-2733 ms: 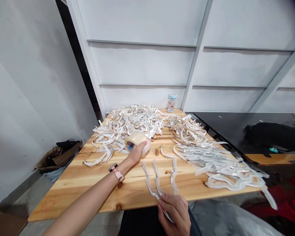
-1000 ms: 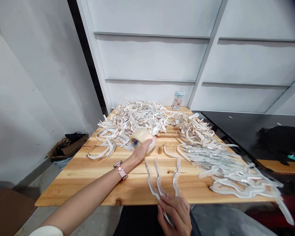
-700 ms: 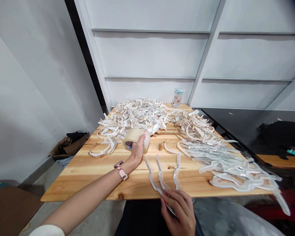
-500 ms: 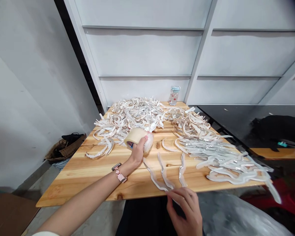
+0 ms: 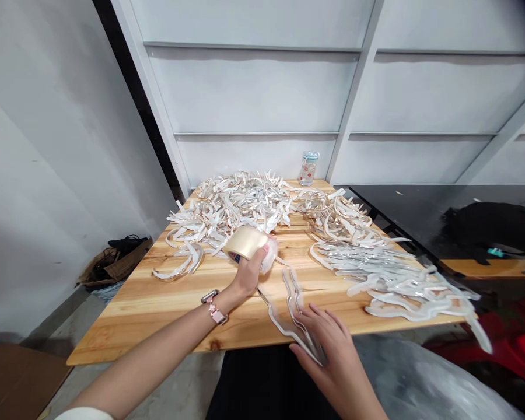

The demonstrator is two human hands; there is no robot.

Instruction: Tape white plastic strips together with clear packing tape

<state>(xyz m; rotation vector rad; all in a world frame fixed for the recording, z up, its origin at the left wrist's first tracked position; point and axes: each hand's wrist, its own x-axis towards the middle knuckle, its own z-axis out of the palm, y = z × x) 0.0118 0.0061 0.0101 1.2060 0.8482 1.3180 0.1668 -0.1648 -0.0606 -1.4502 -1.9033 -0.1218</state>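
Wavy strips [image 5: 290, 294], now bunched closer, point lengthwise away and left.

White sleeve [image 5: 84, 413], pink-strapped watch [image 5: 214, 307], black legwear [image 5: 262, 385]

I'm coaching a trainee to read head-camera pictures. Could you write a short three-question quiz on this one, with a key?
1. Which hand grips the tape roll?
2. True or false: the lidded bottle stands near the table's far edge.
3. The right hand is at: A) the tape roll; B) the wavy strips; C) the cardboard.

Key: 1. The left hand. 2. True. 3. B.
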